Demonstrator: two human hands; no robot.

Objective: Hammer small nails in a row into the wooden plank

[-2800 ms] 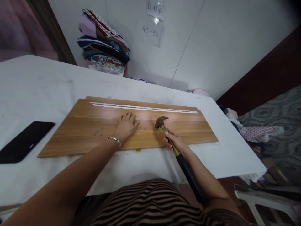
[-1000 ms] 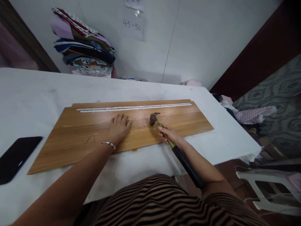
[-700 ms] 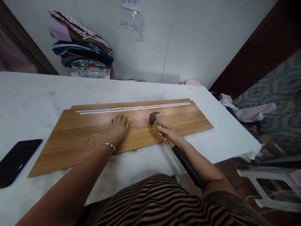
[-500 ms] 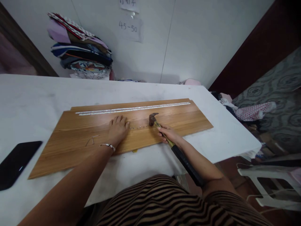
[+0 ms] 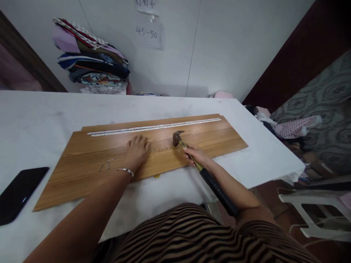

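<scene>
My right hand (image 5: 196, 155) is closed round the handle of a claw hammer (image 5: 216, 190). The rusty hammer head is low over a wooden board (image 5: 90, 157), at the right end of a short row of nail heads (image 5: 158, 149); whether it touches the board I cannot tell. Flat on the board, left of that row, lies my left hand (image 5: 136, 151) with its fingers stretched out. A few loose nails (image 5: 107, 165) rest on the board to the left of my left wrist. Two white measuring strips (image 5: 153, 127) run along the board's far side.
The board lies on a white table (image 5: 35, 120). At the left stands out a black phone (image 5: 22, 193). Folded clothes (image 5: 93, 58) are stacked against the wall behind. A white plastic stool (image 5: 315, 212) stands on the floor at the right.
The view has shifted very slightly. Both hands and the hammer keep nearly the same place on and over the board.
</scene>
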